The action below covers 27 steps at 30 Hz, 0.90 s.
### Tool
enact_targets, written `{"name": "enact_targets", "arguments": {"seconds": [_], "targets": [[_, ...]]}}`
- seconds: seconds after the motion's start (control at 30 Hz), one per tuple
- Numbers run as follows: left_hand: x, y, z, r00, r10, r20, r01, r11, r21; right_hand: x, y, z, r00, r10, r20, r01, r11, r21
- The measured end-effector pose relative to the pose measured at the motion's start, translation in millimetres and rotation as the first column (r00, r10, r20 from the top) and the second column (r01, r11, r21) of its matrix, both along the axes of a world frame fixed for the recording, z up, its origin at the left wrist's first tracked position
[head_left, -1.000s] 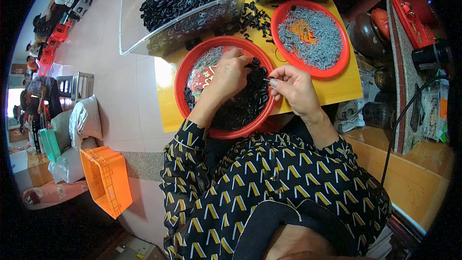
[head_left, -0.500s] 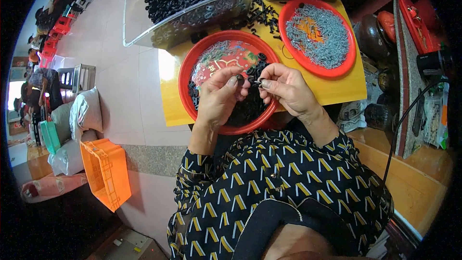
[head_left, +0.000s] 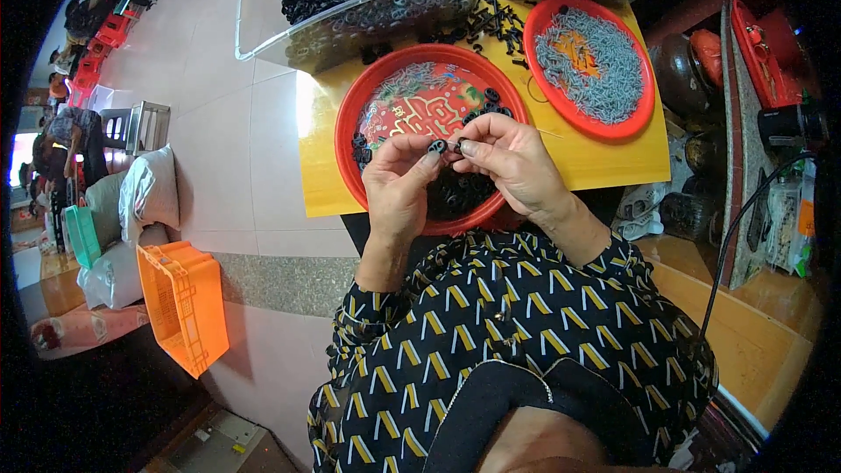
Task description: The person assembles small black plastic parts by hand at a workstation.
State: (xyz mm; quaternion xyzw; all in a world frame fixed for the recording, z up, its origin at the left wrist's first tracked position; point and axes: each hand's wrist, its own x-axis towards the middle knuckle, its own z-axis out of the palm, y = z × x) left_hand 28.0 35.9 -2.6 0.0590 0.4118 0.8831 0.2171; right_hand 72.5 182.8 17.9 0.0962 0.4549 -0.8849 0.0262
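Note:
Above a round red tray (head_left: 348,123), my left hand (head_left: 399,188) pinches a small black oval plastic piece (head_left: 437,147) with holes in it. My right hand (head_left: 521,166) is closed at the fingertips on a tiny dark part (head_left: 458,146), held right beside the oval piece; its exact kind is too small to tell. Whether the two parts touch is unclear. Silver screws (head_left: 408,81) lie at the far side of the tray, whose base is printed in red and gold. Similar black pieces (head_left: 460,195) are heaped at its near side, partly behind my hands.
A clear plastic bin (head_left: 368,22) full of black pieces stands behind the tray on a yellow table (head_left: 320,177). Another red tray (head_left: 649,92) holds many silver screws. Short black parts (head_left: 497,22) are scattered between them. An orange crate (head_left: 186,307) sits on the floor at left.
My hands have come closer together, bringing their small parts side by side. The black oval piece now shows its holes. The whole view has shifted slightly.

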Motion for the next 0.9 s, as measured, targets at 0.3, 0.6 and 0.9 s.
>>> {"name": "enact_targets", "arguments": {"seconds": [0.3,0.6,0.9], "targets": [[-4.8,-10.0,7.7,0.986,-0.167,0.002,0.164,0.963,-0.213,-0.5,1.9,6.2,0.999,0.043,-0.019,-0.040,0.989,0.143],[-0.3,-12.2,6.3,0.968,-0.231,0.101,0.225,0.972,0.070,4.6,2.1,22.3,0.992,0.096,0.077,-0.120,0.889,0.443],[1.5,-11.4,1.0,0.980,-0.197,0.024,0.193,0.976,0.098,6.1,-5.0,26.5,0.996,0.056,0.075,-0.085,0.883,0.462]]}}
